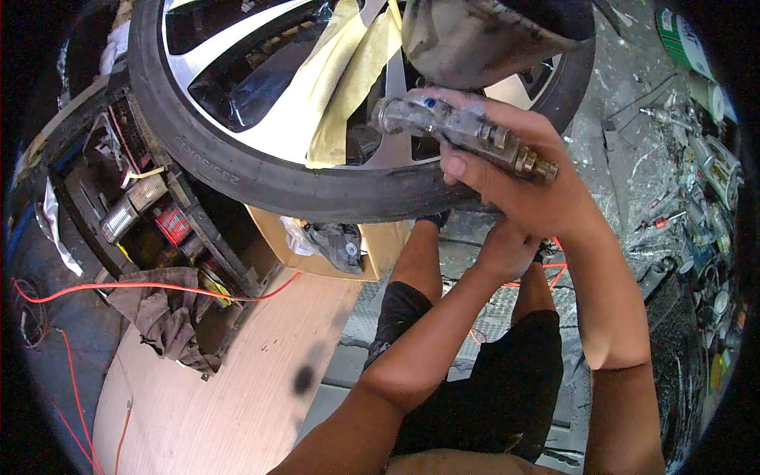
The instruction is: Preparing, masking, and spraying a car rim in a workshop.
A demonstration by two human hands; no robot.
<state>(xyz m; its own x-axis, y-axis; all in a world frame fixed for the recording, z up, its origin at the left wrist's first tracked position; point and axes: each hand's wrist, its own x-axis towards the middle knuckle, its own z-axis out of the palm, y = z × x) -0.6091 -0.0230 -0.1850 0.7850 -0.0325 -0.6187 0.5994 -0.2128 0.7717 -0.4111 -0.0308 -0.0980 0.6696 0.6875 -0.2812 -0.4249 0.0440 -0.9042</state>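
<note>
My right hand (pixel 530 170) is wrapped round a paint spray gun (pixel 431 119), its metal body smeared with paint and its brass fittings by my wrist. A dark, stained cup (pixel 483 51) sits above the gun and covers part of the wheel. Just below, my left hand (pixel 511 247) is closed under the right one; what it grips is hidden. Beyond the gun lies a car wheel with a black tyre (pixel 317 194) and a silver and black rim (pixel 229 111). Strips of yellowish masking tape (pixel 336 119) cover one spoke.
An orange-red air hose (pixel 158 286) runs across a brown rag (pixel 170 321) and a wooden board (pixel 261 356). A cardboard box (pixel 380 249) holds dark items under the tyre. At left stands a rack (pixel 198 214) with cans; clutter and a green container (pixel 682 43) line the right side.
</note>
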